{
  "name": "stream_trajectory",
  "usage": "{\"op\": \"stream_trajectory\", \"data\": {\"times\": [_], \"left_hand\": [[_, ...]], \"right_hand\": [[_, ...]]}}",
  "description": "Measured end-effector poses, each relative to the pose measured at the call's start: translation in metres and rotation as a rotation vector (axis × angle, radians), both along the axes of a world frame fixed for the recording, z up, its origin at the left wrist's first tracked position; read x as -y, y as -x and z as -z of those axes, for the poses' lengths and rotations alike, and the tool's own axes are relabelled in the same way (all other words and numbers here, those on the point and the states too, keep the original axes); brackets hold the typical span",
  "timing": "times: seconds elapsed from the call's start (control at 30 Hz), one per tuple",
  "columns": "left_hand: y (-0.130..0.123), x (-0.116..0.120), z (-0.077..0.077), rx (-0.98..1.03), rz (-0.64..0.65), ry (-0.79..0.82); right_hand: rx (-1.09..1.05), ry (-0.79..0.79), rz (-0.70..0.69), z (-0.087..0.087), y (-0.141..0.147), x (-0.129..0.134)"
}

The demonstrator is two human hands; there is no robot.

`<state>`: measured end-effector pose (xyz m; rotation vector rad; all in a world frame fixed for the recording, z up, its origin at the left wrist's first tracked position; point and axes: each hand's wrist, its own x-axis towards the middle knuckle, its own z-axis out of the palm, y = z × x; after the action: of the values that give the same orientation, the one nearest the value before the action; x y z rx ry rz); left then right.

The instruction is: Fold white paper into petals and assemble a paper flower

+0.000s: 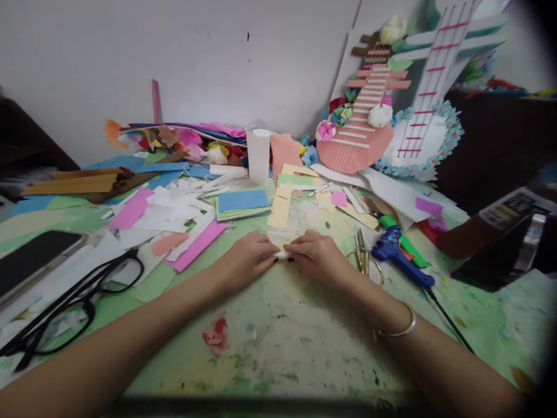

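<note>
Left hand [247, 259] and right hand [321, 259] pinch white paper [282, 254] in front of the white cylinder [259, 158], inside hidden!

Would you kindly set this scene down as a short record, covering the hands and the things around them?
Left hand: holding one end of a small white piece
Right hand: holding the other end
Beyond hands: blue-topped paper stack, white cylinder
Left side: black-framed glasses, dark-screened phone
Right side: scissors, blue glue gun
Background: pink stringed-instrument craft
</note>
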<state>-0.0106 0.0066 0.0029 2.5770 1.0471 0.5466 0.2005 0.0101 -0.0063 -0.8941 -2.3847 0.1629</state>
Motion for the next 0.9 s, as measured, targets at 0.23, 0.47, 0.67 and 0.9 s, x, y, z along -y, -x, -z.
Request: {"op": "stream_trajectory", "data": {"times": [0.23,0.47,0.67,0.9], "left_hand": [[0.010,0.000,0.015,0.064,-0.045,-0.043],[0.033,0.010,0.014,0.089,-0.191,-0.048],[0.028,0.014,0.006,0.048,-0.249,0.023],[0.002,0.016,0.024,-0.128,-0.164,0.039]], "right_hand": [[0.053,0.103,0.049,0.000,-0.003,0.000],[0.117,0.105,0.030,0.002,-0.006,-0.002],[0.097,0.056,0.025,0.008,-0.006,-0.002],[0.101,0.066,0.030,0.004,-0.006,-0.002]]}}
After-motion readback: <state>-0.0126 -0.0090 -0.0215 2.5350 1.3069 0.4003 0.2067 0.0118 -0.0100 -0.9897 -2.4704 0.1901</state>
